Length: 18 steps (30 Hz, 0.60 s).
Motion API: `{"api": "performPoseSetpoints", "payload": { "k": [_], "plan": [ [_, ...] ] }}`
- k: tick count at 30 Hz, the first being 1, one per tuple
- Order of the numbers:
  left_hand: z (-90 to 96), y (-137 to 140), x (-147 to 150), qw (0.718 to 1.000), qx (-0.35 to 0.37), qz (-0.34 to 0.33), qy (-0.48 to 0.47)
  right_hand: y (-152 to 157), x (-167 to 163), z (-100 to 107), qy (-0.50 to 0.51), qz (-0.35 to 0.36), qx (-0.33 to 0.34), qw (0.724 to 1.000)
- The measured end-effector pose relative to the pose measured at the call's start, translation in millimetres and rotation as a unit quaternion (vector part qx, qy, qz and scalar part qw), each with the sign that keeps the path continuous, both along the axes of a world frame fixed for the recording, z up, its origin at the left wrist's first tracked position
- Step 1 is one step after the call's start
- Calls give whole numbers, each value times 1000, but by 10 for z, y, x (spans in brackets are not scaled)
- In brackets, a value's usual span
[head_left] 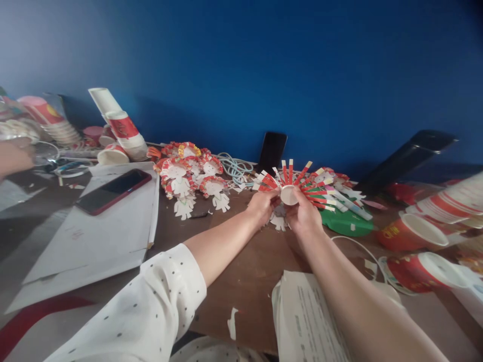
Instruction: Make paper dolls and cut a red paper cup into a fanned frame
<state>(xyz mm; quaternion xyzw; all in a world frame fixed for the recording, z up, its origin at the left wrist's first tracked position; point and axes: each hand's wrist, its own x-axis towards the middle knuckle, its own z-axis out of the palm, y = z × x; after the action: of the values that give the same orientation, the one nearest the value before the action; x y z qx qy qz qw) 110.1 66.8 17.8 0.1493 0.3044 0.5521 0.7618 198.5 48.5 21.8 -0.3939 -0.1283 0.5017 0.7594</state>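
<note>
1. Cup (289, 195), cut into fanned strips, is being held just right of the frame's centre.
2. Left hand (263, 206) is pinching its left edge; right hand (305, 213) is gripping its right.
3. Paper dolls (181, 187) are lying left of centre.
4. Phone (273, 150) is leaning against the wall (241, 60) above centre.
5. Papers (305, 317) are lying at lower right.

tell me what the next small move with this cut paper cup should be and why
Probably bend one strip of the cut cup inward: its strips stick out fairly straight, whereas the paper figures to the left have ruffled red rims. The left hand and right hand hold it on either side of its middle.
</note>
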Motion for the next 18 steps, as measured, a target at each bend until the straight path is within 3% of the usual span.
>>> {"api": "performPoseSetpoints", "payload": {
  "k": [18],
  "plan": [
    [53,-31,3,999,-10,-21,-40,28,48,-17,19,4,-5,1000]
  ]
}}
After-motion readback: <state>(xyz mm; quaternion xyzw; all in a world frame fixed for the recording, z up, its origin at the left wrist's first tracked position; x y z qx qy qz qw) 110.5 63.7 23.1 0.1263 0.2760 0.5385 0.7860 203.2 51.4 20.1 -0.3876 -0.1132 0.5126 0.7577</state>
